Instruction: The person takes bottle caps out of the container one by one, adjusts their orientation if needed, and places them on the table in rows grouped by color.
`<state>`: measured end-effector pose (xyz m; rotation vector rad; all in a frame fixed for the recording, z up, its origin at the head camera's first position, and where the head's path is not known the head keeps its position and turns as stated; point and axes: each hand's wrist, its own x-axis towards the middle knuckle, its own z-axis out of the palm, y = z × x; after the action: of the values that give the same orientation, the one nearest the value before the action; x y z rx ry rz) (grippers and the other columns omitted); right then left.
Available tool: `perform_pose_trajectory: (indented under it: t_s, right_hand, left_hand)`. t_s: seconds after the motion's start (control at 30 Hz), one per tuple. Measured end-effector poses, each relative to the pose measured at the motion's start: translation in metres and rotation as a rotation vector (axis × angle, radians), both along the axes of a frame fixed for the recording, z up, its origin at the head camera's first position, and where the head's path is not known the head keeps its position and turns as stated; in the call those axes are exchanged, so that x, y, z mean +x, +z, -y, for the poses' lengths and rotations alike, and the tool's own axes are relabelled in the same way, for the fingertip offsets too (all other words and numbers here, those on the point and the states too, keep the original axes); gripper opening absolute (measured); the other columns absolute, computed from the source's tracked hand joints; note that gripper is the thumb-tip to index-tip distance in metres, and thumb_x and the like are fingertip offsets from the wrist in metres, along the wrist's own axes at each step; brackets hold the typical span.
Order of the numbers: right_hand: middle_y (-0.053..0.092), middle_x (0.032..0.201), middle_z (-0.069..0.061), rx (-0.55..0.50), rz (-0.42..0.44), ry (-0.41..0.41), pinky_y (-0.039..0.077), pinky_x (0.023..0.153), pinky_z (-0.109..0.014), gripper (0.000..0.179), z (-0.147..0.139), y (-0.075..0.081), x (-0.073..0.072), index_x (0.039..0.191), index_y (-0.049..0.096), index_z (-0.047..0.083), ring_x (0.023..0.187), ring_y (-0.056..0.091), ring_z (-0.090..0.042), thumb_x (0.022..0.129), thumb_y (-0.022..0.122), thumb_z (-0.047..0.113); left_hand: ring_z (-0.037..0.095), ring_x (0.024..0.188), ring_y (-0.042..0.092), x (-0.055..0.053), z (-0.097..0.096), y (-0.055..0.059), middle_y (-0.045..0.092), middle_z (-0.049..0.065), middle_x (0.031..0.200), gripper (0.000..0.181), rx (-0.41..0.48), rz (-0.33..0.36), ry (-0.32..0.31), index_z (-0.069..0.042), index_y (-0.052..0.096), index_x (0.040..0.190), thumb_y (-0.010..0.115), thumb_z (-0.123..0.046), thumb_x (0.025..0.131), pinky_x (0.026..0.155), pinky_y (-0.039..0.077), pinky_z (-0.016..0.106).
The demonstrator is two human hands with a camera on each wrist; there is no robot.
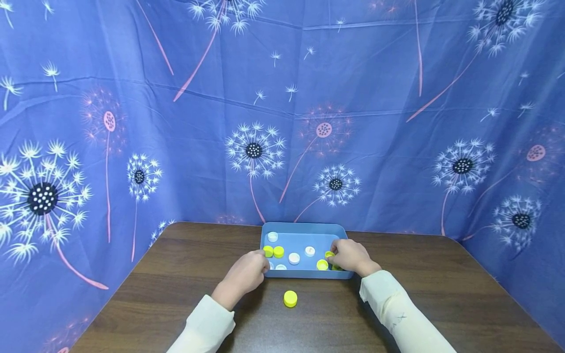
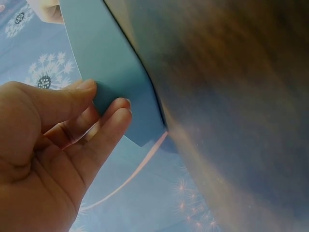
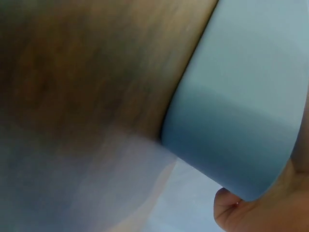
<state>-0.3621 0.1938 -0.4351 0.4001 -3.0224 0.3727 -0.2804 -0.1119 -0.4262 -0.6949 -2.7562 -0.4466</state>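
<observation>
A blue tray (image 1: 304, 274) stands at the far edge of the table with several yellow and white bottle caps in it. My left hand (image 1: 247, 270) grips the tray's left front corner; in the left wrist view the left hand (image 2: 58, 130) has its thumb at the rim and fingers against the outer wall. Reaching over the right end, my right hand (image 1: 350, 255) pinches a yellow bottle cap (image 1: 328, 255) inside the tray. Close by lies another yellow cap (image 1: 322, 265). The tray wall (image 3: 241, 96) hides most of the right fingers (image 3: 226, 209) in the right wrist view.
One yellow cap (image 1: 290, 298) lies on the brown wooden table (image 1: 326, 323) in front of the tray. White caps (image 1: 294, 258) are spread in the tray's middle and left, beside a pair of yellow ones (image 1: 278, 252). A blue dandelion-print cloth (image 1: 375, 147) hangs behind.
</observation>
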Motion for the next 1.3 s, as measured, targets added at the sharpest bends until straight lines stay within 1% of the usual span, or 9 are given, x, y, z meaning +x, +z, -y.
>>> perform_pose_trajectory:
  t_s: [0.1,0.33,0.47,0.63,0.7,0.8,0.87,1.07,1.3]
  right_hand:
    - [0.066,0.082,0.005,-0.051,-0.001,0.003,0.048,0.066,-0.04,0.025,-0.002,0.0,0.0,0.093,0.069,0.014,0.07,0.056,-0.013,0.08,0.077,0.035]
    - [0.06,0.075,0.005,-0.143,-0.013,0.008,0.043,0.06,-0.033,0.024,-0.004,0.0,0.002,0.087,0.063,0.016,0.064,0.052,-0.013,0.08,0.076,0.034]
    - [0.059,0.075,0.004,-0.205,-0.006,-0.003,0.041,0.058,-0.032,0.024,-0.004,0.0,0.004,0.087,0.061,0.014,0.063,0.052,-0.014,0.078,0.076,0.03]
    - [0.062,0.083,0.002,-0.26,-0.022,-0.006,0.044,0.063,-0.033,0.025,-0.006,0.001,0.006,0.093,0.061,0.013,0.069,0.054,-0.014,0.077,0.075,0.026]
    - [0.065,0.089,0.001,-0.272,-0.03,0.006,0.046,0.065,-0.034,0.027,-0.007,0.002,0.008,0.102,0.065,0.012,0.071,0.056,-0.013,0.08,0.074,0.025]
    - [0.069,0.097,-0.004,-0.292,-0.038,0.035,0.047,0.067,-0.036,0.033,-0.008,0.003,0.012,0.117,0.068,0.011,0.072,0.057,-0.012,0.086,0.071,0.024]
    - [0.069,0.099,-0.005,-0.304,-0.037,0.053,0.046,0.066,-0.036,0.035,-0.009,0.003,0.015,0.122,0.068,0.012,0.071,0.056,-0.012,0.089,0.07,0.022]
    - [0.065,0.086,0.002,-0.376,-0.006,0.111,0.046,0.063,-0.033,0.028,-0.009,0.005,0.022,0.117,0.069,0.008,0.068,0.055,-0.013,0.092,0.069,0.019]
    - [0.067,0.089,-0.001,-0.382,0.022,0.27,0.047,0.065,-0.029,0.031,-0.006,0.01,0.034,0.12,0.064,0.005,0.072,0.056,-0.01,0.1,0.06,0.028]
  left_hand:
    - [0.009,0.066,0.046,0.0,0.0,0.0,0.055,-0.004,0.074,0.022,0.003,0.009,0.008,-0.006,0.077,0.08,0.064,0.012,0.079,0.065,0.049,0.026]
    - [0.01,0.063,0.041,0.001,-0.001,0.0,0.047,-0.004,0.07,0.026,0.012,0.016,0.008,-0.007,0.072,0.071,0.061,0.014,0.079,0.059,0.04,0.024]
    - [0.01,0.063,0.043,0.001,-0.002,0.001,0.049,-0.004,0.071,0.024,0.012,0.025,0.017,-0.007,0.074,0.074,0.063,0.013,0.08,0.06,0.043,0.024]
    - [0.009,0.062,0.043,0.001,-0.002,0.001,0.05,-0.005,0.07,0.022,0.004,0.013,0.017,-0.006,0.074,0.075,0.064,0.013,0.08,0.06,0.044,0.023]
    - [0.009,0.062,0.043,0.001,-0.002,0.0,0.049,-0.006,0.069,0.022,0.001,-0.001,0.015,-0.006,0.074,0.074,0.064,0.013,0.08,0.059,0.042,0.023]
    - [0.009,0.062,0.042,0.0,-0.002,0.0,0.048,-0.006,0.069,0.023,0.0,-0.004,0.016,-0.007,0.073,0.073,0.064,0.013,0.08,0.058,0.041,0.023]
    - [0.009,0.062,0.043,0.001,-0.003,-0.001,0.049,-0.006,0.069,0.023,-0.001,-0.001,0.019,-0.007,0.074,0.074,0.064,0.013,0.08,0.058,0.041,0.023]
    - [0.008,0.062,0.043,0.001,-0.003,-0.001,0.05,-0.005,0.07,0.023,-0.008,0.005,0.017,-0.007,0.074,0.073,0.064,0.013,0.08,0.058,0.042,0.023]
    - [0.009,0.063,0.043,0.0,0.0,-0.001,0.05,-0.005,0.071,0.023,0.006,0.008,0.004,-0.006,0.075,0.076,0.063,0.014,0.079,0.059,0.042,0.022]
